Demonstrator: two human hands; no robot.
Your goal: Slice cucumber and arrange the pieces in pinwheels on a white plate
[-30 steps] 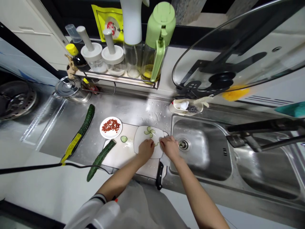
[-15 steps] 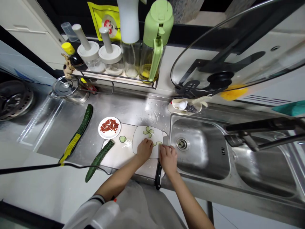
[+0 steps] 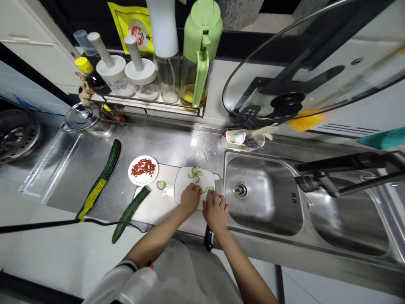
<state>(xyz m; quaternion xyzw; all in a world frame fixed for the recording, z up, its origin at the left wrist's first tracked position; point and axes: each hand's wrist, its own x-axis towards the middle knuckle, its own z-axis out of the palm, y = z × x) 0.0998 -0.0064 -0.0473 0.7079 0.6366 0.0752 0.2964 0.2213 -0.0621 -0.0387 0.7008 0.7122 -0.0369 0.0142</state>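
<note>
On a white plate (image 3: 179,181), thin cucumber slices (image 3: 196,174) lie in a curved pinwheel near the far side. Closer to me is another cucumber slice (image 3: 208,189), with the fingertips of both hands at it. My left hand (image 3: 190,197) is closed, its fingertips pinched at the slice's left end. My right hand (image 3: 216,211) bends over the plate's right side, fingers together on the slice's near right edge. The plate stands on a pale cutting board (image 3: 155,207). A knife (image 3: 208,239) shows its black handle beneath my right wrist, its blade mostly hidden.
A cut cucumber (image 3: 131,214) and a round cucumber slice (image 3: 161,185) lie left on the board. Beyond are a dish of red berries (image 3: 143,181) and a whole cucumber (image 3: 106,173) with yellow tape. A sink (image 3: 268,194) is at right; a seasoning rack (image 3: 152,103) stands behind.
My right hand has moved slightly left and inward over the plate, its fingers now nearer my left hand. The slice between the hands looks more curved. The view has shifted a little.
</note>
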